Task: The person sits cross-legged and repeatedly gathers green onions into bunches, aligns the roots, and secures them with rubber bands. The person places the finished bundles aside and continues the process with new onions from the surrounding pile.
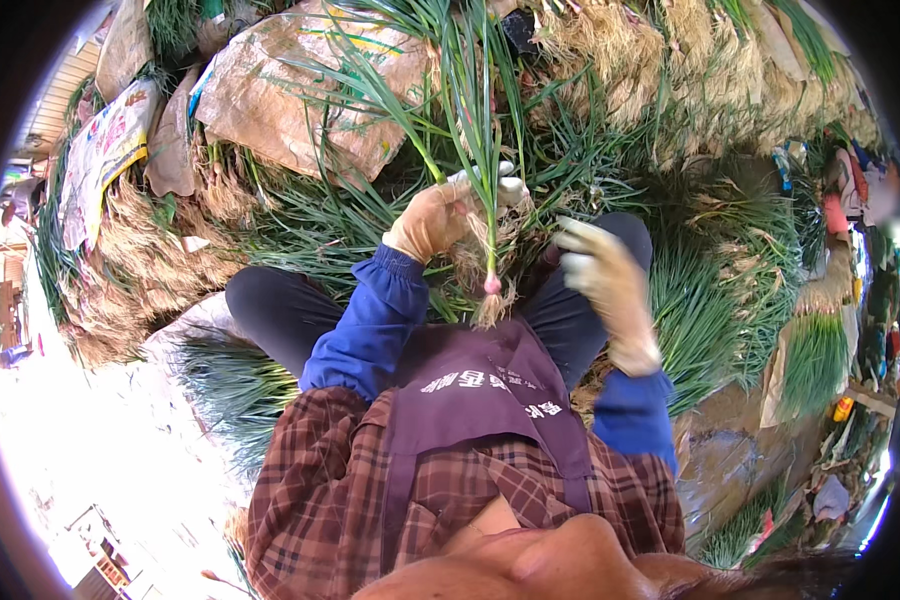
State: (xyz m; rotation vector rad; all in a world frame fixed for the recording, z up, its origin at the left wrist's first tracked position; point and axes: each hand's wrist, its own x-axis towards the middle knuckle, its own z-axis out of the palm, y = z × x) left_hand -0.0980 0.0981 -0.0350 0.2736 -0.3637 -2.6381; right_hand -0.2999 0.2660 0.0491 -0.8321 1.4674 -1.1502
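Observation:
My left hand (436, 214), in a pale work glove, grips a few young green garlic plants. One plant (491, 255) hangs with its pinkish bulb (493, 285) and fringe of roots toward my lap, its long leaves pointing away from me. Another stem (424, 154) leans out to the left of the same hand. To the right, above my right knee, my right hand (604, 289) is gloved and blurred by motion. Its fingers look apart, and I see nothing held in them. Loose plants (570, 169) lie tangled just beyond both hands.
Stacked garlic plants with dry roots (615, 67) rise ahead, partly under a woven sack (307, 97). Sorted green bundles lie at my right (690, 315) and left (232, 382). A purple apron (487, 397) bearing writing covers my lap. Another person (859, 187) is at the far right.

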